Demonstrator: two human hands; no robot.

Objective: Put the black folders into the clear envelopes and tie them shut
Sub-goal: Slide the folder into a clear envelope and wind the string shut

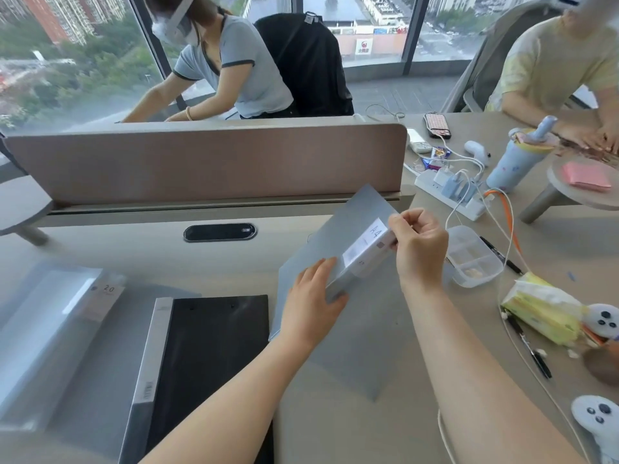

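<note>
A clear grey envelope (335,236) lies tilted on the desk in front of me, its flap with a white "A4" label folded over. My left hand (311,303) presses on the flap's lower end. At the label end, my right hand (418,249) pinches the flap's upper edge with its fingertips. A black folder (214,356) with a grey spine lies flat at the lower middle, apart from both hands. Another clear envelope (43,329), labelled "20", rests at the lower left.
A brown desk divider (201,162) stands behind the envelope. To the right lie a clear plastic box (472,256), a power strip (449,192) with cables, a tissue pack (542,309), pens and white controllers (596,420). Two other people sit across the desk.
</note>
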